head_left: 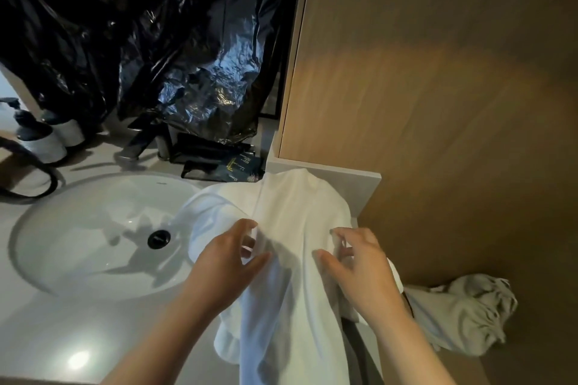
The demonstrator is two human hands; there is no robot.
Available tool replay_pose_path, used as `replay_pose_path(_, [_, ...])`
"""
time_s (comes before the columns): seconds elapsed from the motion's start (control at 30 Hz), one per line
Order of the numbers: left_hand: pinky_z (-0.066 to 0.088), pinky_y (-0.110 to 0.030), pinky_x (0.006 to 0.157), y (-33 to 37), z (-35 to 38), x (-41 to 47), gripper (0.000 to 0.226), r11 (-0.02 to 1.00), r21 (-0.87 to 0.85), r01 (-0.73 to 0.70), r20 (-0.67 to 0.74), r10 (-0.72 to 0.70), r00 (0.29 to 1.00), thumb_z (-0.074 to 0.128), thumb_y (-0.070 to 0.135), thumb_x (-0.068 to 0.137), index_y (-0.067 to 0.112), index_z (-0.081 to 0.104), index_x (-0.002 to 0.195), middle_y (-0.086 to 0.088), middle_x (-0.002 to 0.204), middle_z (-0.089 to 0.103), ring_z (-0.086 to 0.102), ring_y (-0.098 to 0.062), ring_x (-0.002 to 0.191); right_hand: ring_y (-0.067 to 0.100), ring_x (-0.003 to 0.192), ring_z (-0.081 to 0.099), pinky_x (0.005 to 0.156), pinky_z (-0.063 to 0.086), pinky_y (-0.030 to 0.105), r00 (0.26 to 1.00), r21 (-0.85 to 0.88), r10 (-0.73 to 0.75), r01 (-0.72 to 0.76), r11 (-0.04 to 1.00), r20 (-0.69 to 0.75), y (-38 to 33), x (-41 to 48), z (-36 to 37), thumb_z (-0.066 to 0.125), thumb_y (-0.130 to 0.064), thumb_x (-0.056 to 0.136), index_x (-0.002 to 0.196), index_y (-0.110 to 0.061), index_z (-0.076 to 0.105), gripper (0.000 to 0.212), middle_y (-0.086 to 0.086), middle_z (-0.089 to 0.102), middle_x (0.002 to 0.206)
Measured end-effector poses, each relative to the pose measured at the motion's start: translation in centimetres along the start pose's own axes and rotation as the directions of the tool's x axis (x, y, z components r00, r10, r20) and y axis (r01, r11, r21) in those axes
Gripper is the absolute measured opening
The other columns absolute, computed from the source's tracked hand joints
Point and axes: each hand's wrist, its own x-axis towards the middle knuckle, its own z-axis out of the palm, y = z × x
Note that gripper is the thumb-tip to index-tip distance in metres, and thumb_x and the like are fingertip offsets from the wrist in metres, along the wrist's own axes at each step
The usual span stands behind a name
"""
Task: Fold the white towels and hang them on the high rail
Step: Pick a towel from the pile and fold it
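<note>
Head view: I'm looking down at the sink (93, 228), a white oval basin set in the grey counter (62, 337), dark drain (159, 239) at its middle. White towel (297, 259) lies just right of the sink, one bunched edge spilling over the sink's right rim, the rest running from the ledge behind and right of the sink down past the counter's near edge toward me. Both hands are on it, right of the sink. Left hand (231, 259) sits nearest the sink's rim, fingers curled at a raised fold in the cloth; motion blur, so I cannot tell whether it has hold of the fold or only touches it. Right hand (356, 266) is farther from the sink, fingers curled into the towel with white cloth showing between them, so it grips a pinch of fabric. Behind the sink: the faucet (140, 141), crumpled black plastic bag (156, 40) above it, dark sachets (225, 166) behind and right. Two pump bottles (47, 134) stand behind and left of the sink, a dark cord (31, 187) looping beside the left rim. Far right of the sink, wood panel (438, 72), and a rumpled grey cloth (463, 316) low against it.
</note>
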Motion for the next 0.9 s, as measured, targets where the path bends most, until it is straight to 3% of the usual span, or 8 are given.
replay_pose_path(0.07, [0.041, -0.007, 0.063, -0.2, 0.3, -0.2, 0.053, 1.0, 0.013, 0.022, -0.005, -0.022, 1.0, 0.07, 0.04, 0.084, 0.027, 0.047, 0.13, 0.015, 0.096, 0.062, 0.062, 0.003, 0.083, 0.003, 0.086, 0.058, 0.07, 0.044, 0.015, 0.999, 0.0, 0.047, -0.047, 0.999, 0.026, 0.3, -0.3, 0.7, 0.07, -0.053, 0.083, 0.137, -0.032, 0.046, 0.063, -0.017, 0.042, 0.112])
replay_pose_path(0.17, [0.044, -0.012, 0.064, -0.3, 1.0, -0.9, 0.042, 0.999, 0.038, 0.033, -0.004, -0.033, 0.999, 0.069, 0.032, 0.085, 0.023, 0.054, 0.123, 0.013, 0.087, 0.064, 0.061, 0.0, 0.078, 0.011, 0.097, 0.057, 0.078, 0.044, 0.022, 0.994, -0.029, 0.077, -0.074, 0.997, 0.083, 0.6, -1.1, 1.5, 0.069, -0.057, 0.081, 0.146, -0.034, 0.028, 0.08, -0.007, 0.049, 0.12])
replay_pose_path(0.3, [0.051, -0.028, 0.065, -0.2, 1.4, -2.0, 0.007, 0.998, 0.051, 0.039, -0.042, -0.036, 0.998, 0.065, 0.026, 0.088, 0.022, 0.06, 0.087, 0.008, 0.071, 0.061, 0.057, -0.01, 0.067, 0.011, 0.101, 0.058, 0.084, 0.047, 0.023, 0.992, -0.06, 0.067, -0.061, 0.996, 0.104, 0.9, -1.4, 1.8, 0.067, -0.037, 0.089, 0.148, -0.032, 0.026, 0.072, -0.006, 0.059, 0.118])
replay_pose_path(0.4, [0.051, -0.023, 0.064, -0.3, 1.4, -2.6, 0.008, 0.999, 0.016, 0.032, -0.074, -0.031, 0.997, 0.068, 0.027, 0.086, 0.023, 0.062, 0.09, 0.009, 0.075, 0.064, 0.06, -0.005, 0.069, 0.012, 0.106, 0.059, 0.09, 0.046, 0.023, 0.992, -0.047, 0.058, -0.053, 0.997, 0.11, 1.1, -1.3, 1.3, 0.065, -0.025, 0.09, 0.146, -0.029, 0.035, 0.063, -0.008, 0.06, 0.123])
replay_pose_path(0.5, [0.045, -0.011, 0.06, -0.2, 1.4, -3.4, 0.016, 0.999, -0.038, 0.037, -0.113, -0.042, 0.993, 0.07, 0.032, 0.085, 0.025, 0.06, 0.096, 0.011, 0.081, 0.062, 0.06, -0.002, 0.071, 0.008, 0.097, 0.058, 0.084, 0.043, 0.019, 0.994, -0.021, 0.029, -0.027, 0.999, 0.103, 1.5, -1.5, 0.9, 0.063, -0.023, 0.092, 0.136, -0.028, 0.048, 0.047, -0.014, 0.06, 0.114])
replay_pose_path(0.63, [0.047, -0.016, 0.059, 0.3, 2.0, -4.4, 0.019, 0.999, -0.038, -0.019, -0.154, 0.013, 0.988, 0.074, 0.036, 0.08, 0.026, 0.061, 0.088, 0.006, 0.074, 0.06, 0.057, -0.006, 0.066, 0.01, 0.073, 0.059, 0.061, 0.041, 0.009, 1.0, -0.002, 0.018, -0.019, 1.0, -0.007, 1.6, -2.0, 0.4, 0.066, -0.023, 0.09, 0.093, -0.028, 0.061, 0.008, -0.01, 0.063, 0.08])
replay_pose_path(0.77, [0.053, -0.02, 0.066, 0.6, 3.6, -5.5, 0.022, 0.998, -0.056, -0.016, 0.023, 0.018, 1.0, 0.069, 0.047, 0.08, 0.028, 0.061, 0.088, 0.01, 0.075, 0.063, 0.06, -0.004, 0.068, 0.008, 0.07, 0.056, 0.058, 0.042, 0.008, 0.994, 0.141, -0.003, 0.018, 0.99, -0.108, 1.7, -2.5, 0.0, 0.068, -0.018, 0.089, 0.082, -0.023, 0.063, 0.009, -0.005, 0.062, 0.073])
replay_pose_path(0.9, [0.055, -0.027, 0.069, 0.7, 5.0, -6.2, 0.023, 0.999, -0.048, 0.012, 0.122, -0.006, 0.993, 0.069, 0.043, 0.084, 0.021, 0.062, 0.087, 0.0, 0.077, 0.066, 0.063, -0.013, 0.072, 0.013, 0.075, 0.061, 0.068, 0.053, 0.021, 0.998, 0.171, 0.013, -0.001, 0.985, -0.068, 1.8, -2.6, -0.7, 0.069, -0.022, 0.09, 0.083, -0.031, 0.062, 0.013, -0.007, 0.065, 0.08])
